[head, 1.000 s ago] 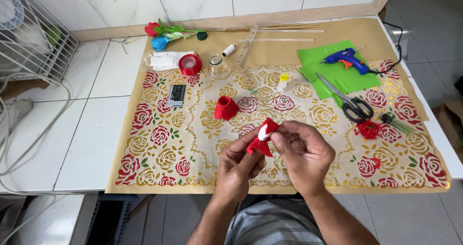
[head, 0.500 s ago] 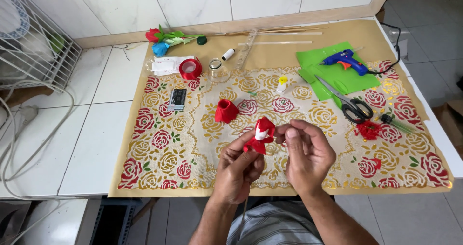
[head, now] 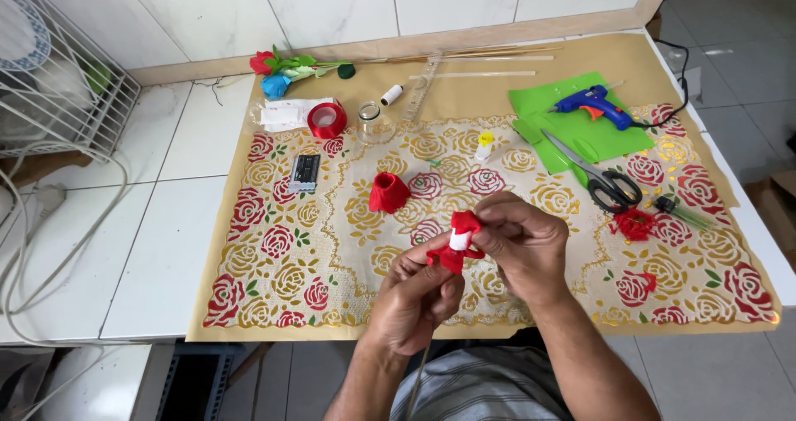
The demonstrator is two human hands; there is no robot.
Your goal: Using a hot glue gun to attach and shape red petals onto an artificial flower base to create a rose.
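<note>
Gripping the red ribbon flower [head: 458,243] between them, the left hand [head: 414,292] and right hand [head: 522,247] have drawn slightly nearer the body, petals now bunched tighter.

Before us, a white tiled counter [head: 133,222] carries a gold rose-patterned plastic mat [head: 348,263] and a white wire rack [head: 58,97].

White-tiled counter against a pale tiled wall, daylight, even.

Counter [head: 157,222] of large white tiles; wall [head: 332,6] of glossy tiles with grey veining; wooden trim strip [head: 497,35] along its base. Wire dish rack [head: 50,81] at left. Grey tiled floor [head: 738,31] at right.
</note>
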